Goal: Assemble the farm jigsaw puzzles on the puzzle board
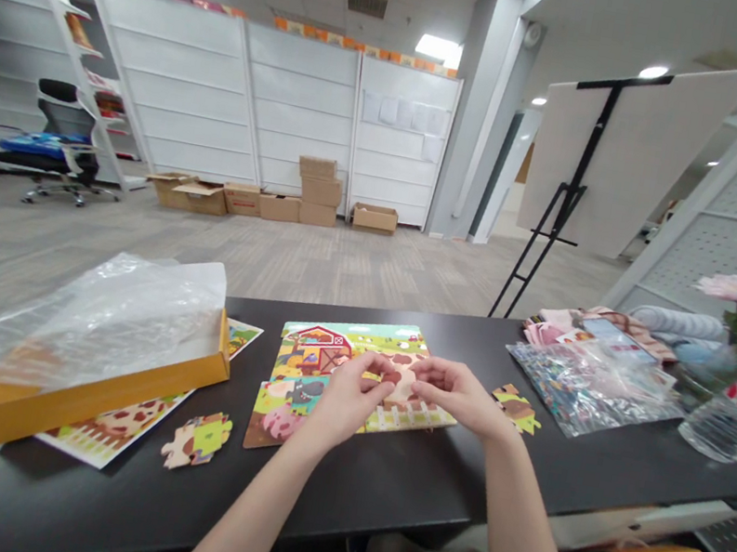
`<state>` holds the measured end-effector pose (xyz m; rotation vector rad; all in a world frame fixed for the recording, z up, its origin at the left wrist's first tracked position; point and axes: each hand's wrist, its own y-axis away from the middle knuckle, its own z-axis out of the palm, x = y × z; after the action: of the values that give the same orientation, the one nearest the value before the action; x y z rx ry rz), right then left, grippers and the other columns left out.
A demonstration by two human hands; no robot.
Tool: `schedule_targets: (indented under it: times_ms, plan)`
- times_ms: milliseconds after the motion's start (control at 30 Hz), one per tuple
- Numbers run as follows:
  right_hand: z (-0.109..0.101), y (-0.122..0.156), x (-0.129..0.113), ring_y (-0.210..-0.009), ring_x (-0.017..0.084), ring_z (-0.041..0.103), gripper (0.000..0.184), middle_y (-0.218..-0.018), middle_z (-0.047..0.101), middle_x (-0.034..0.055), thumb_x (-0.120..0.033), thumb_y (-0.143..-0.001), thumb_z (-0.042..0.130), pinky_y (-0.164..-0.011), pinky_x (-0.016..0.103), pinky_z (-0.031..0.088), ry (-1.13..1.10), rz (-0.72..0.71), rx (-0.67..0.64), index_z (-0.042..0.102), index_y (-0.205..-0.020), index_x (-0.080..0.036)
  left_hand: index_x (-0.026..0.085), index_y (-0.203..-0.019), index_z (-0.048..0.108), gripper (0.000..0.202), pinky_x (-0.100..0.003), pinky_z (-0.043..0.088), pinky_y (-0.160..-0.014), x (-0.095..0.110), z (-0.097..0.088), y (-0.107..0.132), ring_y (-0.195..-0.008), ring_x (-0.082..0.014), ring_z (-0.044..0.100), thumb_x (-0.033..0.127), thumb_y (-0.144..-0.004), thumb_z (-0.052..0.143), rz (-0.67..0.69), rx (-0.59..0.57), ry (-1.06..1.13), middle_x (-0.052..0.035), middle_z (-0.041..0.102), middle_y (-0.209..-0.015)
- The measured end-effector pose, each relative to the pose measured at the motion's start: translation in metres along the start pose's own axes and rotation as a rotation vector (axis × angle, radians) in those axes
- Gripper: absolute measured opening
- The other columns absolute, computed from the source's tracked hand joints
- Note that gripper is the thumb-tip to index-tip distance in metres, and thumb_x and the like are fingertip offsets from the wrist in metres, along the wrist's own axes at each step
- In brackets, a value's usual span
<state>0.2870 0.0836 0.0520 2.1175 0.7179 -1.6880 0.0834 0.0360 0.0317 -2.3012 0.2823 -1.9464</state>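
Forearms (249, 520): both reach across the black table (347, 489).
Fingers: left hand (347, 404) and right hand (454, 394) curled, tips nearly meeting; I cannot tell any pinch.
Farm jigsaw puzzle (317, 352): partly assembled, under my hands.
Left over: loose piece (196, 440), another piece (516, 408).

On the worktop (369, 479), near the middle, a part-built jigsaw puzzle (322, 381), with the left hand (348, 395) and right hand (454, 394) over it. Toward the left edge, an open cardboard box (87, 394) under a draped plastic bag (100, 316), on top of a picture sheet (116, 432). Between sheet and puzzle, one loose piece (196, 440); just right of the puzzle, another (516, 409). Farther right, a clear packet (590, 388), then a glass vase of flowers (725, 425) by the right edge, and folded cloth (587, 322) along the back edge.
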Motion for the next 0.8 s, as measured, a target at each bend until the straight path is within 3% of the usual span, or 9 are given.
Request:
schedule_targets:
  times_ms: [100, 200, 333, 500, 800]
  plan:
    - [0.002, -0.008, 0.008, -0.078, 0.018, 0.070, 0.037, -0.088, 0.075, 0.0055, -0.046, -0.077, 0.077, -0.072, 0.029, 0.054, -0.025, -0.009, 0.084, 0.065, -0.097, -0.017, 0.019, -0.101, 0.058, 0.015, -0.034, 0.060, -0.083, 0.000, 0.001, -0.002, -0.088, -0.0173, 0.072, 0.015, -0.086, 0.057, 0.033, 0.025, -0.094, -0.0060, 0.068, -0.108]
    - [-0.004, -0.012, 0.017, -0.070, 0.019, 0.070, 0.039, -0.081, 0.075, 0.0054, -0.047, -0.078, 0.074, -0.062, 0.028, 0.052, 0.052, 0.017, 0.230, 0.063, -0.102, -0.017, 0.021, -0.110, 0.058, 0.026, -0.039, 0.055, -0.094, -0.003, -0.001, -0.003, -0.103, -0.0205, 0.068, 0.011, -0.087, 0.053, 0.114, 0.034, -0.386, -0.0076, 0.066, -0.117]
    - [-0.008, -0.016, 0.026, -0.065, 0.020, 0.071, 0.040, -0.077, 0.076, 0.0054, -0.046, -0.077, 0.073, -0.058, 0.028, 0.052, 0.114, 0.064, 0.309, 0.062, -0.102, -0.017, 0.021, -0.110, 0.060, 0.025, -0.040, 0.049, -0.101, -0.006, -0.003, 0.002, -0.114, -0.0240, 0.061, 0.012, -0.088, 0.052, 0.150, -0.068, -0.743, -0.0083, 0.065, -0.118]
    - [-0.003, -0.021, 0.035, -0.071, 0.022, 0.074, 0.034, -0.077, 0.077, 0.0044, -0.042, -0.075, 0.072, -0.066, 0.031, 0.056, 0.141, 0.060, 0.235, 0.061, -0.097, -0.019, 0.021, -0.119, 0.058, 0.034, -0.041, 0.047, -0.101, -0.007, 0.001, 0.008, -0.116, -0.0268, 0.058, 0.027, -0.086, 0.065, 0.197, -0.146, -0.842, -0.0093, 0.062, -0.122]
    - [-0.006, -0.024, 0.041, -0.072, 0.020, 0.070, 0.017, -0.082, 0.076, 0.0041, -0.028, -0.074, 0.070, -0.070, 0.029, 0.052, 0.549, 0.080, 0.334, 0.070, -0.088, -0.019, 0.024, -0.121, 0.061, 0.044, -0.043, 0.047, -0.102, -0.004, 0.004, 0.010, -0.123, -0.0304, 0.055, 0.040, -0.081, 0.073, 0.176, -0.220, -0.907, -0.0097, 0.056, -0.134]
